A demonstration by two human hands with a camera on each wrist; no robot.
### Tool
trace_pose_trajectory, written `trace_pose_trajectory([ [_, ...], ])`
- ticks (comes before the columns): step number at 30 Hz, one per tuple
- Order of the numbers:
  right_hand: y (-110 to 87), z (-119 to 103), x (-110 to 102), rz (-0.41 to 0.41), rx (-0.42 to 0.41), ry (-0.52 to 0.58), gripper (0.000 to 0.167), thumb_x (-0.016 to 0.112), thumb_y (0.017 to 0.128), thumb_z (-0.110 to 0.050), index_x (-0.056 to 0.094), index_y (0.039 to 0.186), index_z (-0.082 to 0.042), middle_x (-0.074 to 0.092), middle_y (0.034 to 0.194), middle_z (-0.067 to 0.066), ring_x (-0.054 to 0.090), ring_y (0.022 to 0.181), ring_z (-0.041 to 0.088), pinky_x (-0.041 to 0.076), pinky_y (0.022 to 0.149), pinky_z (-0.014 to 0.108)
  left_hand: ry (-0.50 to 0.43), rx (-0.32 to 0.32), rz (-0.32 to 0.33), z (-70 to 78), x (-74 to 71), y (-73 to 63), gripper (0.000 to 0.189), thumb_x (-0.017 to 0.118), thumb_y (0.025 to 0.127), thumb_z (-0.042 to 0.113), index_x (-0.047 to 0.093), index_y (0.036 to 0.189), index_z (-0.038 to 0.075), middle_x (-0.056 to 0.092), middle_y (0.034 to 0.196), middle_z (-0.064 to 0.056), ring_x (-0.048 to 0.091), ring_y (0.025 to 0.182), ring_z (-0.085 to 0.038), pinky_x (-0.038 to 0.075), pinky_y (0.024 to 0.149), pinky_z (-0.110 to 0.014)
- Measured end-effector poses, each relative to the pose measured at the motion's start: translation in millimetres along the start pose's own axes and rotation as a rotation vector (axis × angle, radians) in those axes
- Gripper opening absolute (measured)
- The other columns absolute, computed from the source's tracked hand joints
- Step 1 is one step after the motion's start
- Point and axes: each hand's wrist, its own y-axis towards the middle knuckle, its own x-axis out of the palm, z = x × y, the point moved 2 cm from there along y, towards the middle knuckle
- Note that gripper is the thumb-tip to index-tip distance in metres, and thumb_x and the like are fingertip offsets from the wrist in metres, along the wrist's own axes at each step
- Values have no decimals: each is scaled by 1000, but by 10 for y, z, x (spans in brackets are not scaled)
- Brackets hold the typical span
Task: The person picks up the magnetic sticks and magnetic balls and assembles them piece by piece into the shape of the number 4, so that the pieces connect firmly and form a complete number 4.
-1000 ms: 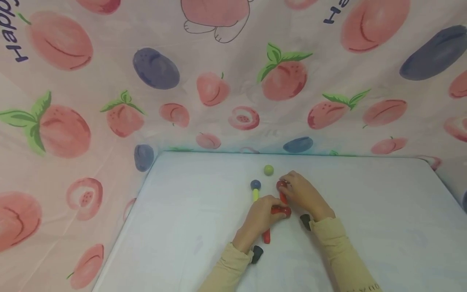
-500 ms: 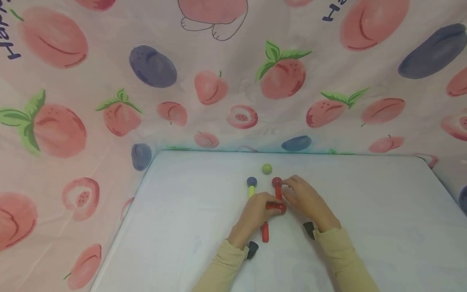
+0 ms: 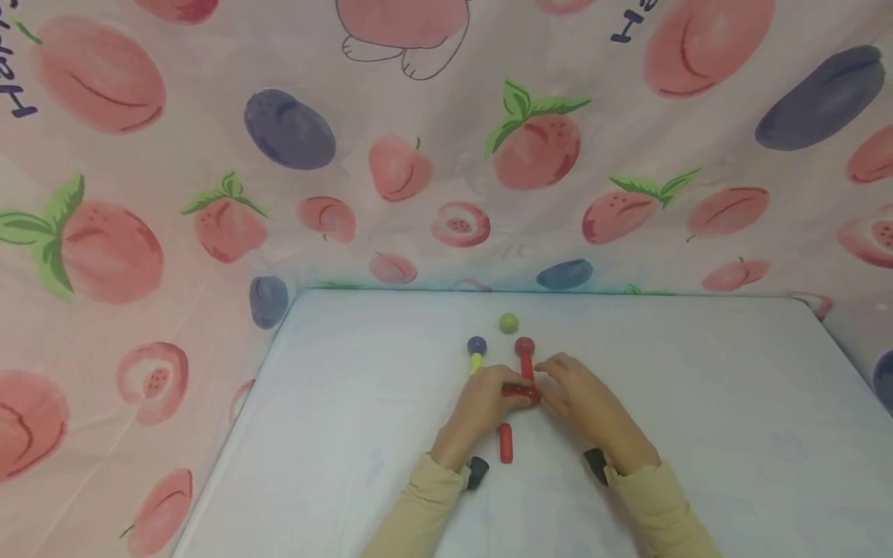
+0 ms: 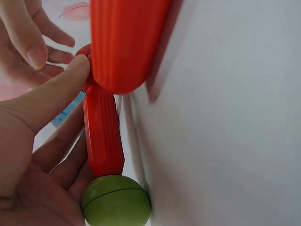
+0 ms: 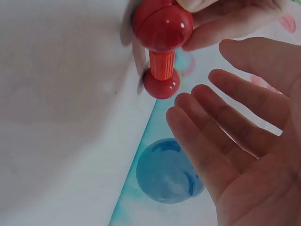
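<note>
My left hand (image 3: 481,403) pinches a red stick and the near red ball (image 3: 533,395) at its end between thumb and fingers. From that ball another red stick (image 3: 526,367) runs away to a far red ball (image 3: 525,346). In the left wrist view, the held stick (image 4: 103,132) joins a green ball (image 4: 116,202) by the palm. My right hand (image 5: 249,150) hovers to the right with fingers extended, apart from the pieces. A further red stick (image 3: 505,443) lies nearer me; whether it joins anything is unclear.
A blue ball (image 3: 477,346) on a yellow stick (image 3: 477,362) stands left of the far red ball, partly behind my left hand. A loose light-green ball (image 3: 509,323) lies farther back on the white table (image 3: 698,387). Fruit-printed cloth (image 3: 446,170) rises behind.
My right hand has let go of the far red ball and drawn back toward me. The left hand keeps its pinch, shifting slightly left along with the whole view.
</note>
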Motion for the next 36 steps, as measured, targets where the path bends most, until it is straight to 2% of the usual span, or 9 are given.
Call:
trace_pose_trajectory([
  [9,-118,-54,54,-20,11,-1,31,69,85,-21,63,113,-8,61,109,5,59,103,22,51,92,41,-27,42,21,-71,-56,28,33,77,76,21,71,108,27,70,103,14,62,101,-5,49,91,-22],
  [12,-158,-84,81,-36,27,2,33,70,84,-23,63,113,-9,61,109,5,59,103,22,51,91,42,-55,41,19,-89,-69,30,33,77,77,20,71,109,26,70,104,14,61,101,-5,49,91,-23],
  [17,-212,-138,125,-42,9,-9,36,74,81,-23,63,113,-8,62,109,4,59,102,19,51,91,40,-87,29,18,-108,-74,37,31,77,77,20,72,107,26,70,102,14,61,99,-4,49,91,-23],
  [24,-260,-213,159,-97,32,4,45,75,79,-27,61,120,-12,62,111,1,59,105,17,51,92,39,-95,7,13,-114,-74,47,30,76,78,21,72,107,26,70,101,14,61,96,-4,50,88,-22],
  [36,-349,-284,273,-144,-53,38,40,75,79,-23,62,115,-10,62,116,4,58,109,19,49,95,39,-90,4,13,-127,-52,44,31,77,77,24,72,107,27,70,100,15,61,96,-2,50,88,-21],
])
